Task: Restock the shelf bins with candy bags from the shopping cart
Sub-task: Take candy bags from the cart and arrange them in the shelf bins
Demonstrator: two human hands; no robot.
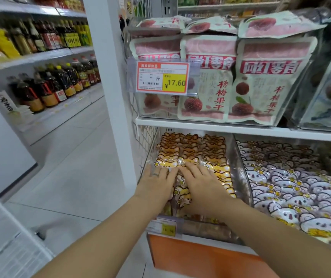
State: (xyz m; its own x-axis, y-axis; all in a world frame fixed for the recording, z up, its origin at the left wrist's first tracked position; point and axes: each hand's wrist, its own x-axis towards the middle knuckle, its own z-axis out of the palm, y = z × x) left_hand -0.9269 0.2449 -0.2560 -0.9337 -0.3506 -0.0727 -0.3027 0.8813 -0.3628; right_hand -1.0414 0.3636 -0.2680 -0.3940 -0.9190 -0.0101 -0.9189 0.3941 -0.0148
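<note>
A clear shelf bin [240, 167] on the lower shelf holds rows of yellow-and-orange cat-face candy bags [192, 149]. My left hand [156, 182] lies flat on the near bags at the bin's left side, fingers straight, a ring on one finger. My right hand [202, 183] lies flat beside it on the same bags, fingers spread and pointing towards the back. Neither hand grips a bag. The shopping cart is not in view.
The neighbouring bin [244, 183] to the right is full of white-and-purple koala-face bags [292, 177]. Pink dried-fruit pouches [208, 73] and a price tag [161, 78] fill the shelf above. A white pillar [108, 77] stands left; oil bottles [56, 85] line the aisle shelves.
</note>
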